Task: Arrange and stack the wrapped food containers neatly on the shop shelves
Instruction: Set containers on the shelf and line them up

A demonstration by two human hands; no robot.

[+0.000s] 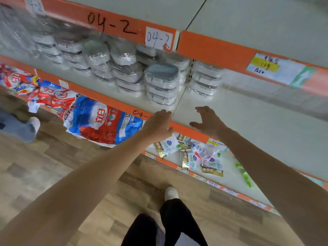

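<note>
Both hands reach to the shelf (230,110) front edge, empty: left hand (158,124) loosely curled at the orange lip, right hand (206,121) spread just above the board. Beyond them, wrapped containers (162,84) stand stacked in rows on that shelf

We read "04-2" handwritten in black on the upper shelf's orange front strip (113,23), and again on a white paper label (159,40) at that strip's right end. The middle shelf's orange edge (140,113) bears a partial "04-". The yellow price tag (264,65) is illegible.
</note>
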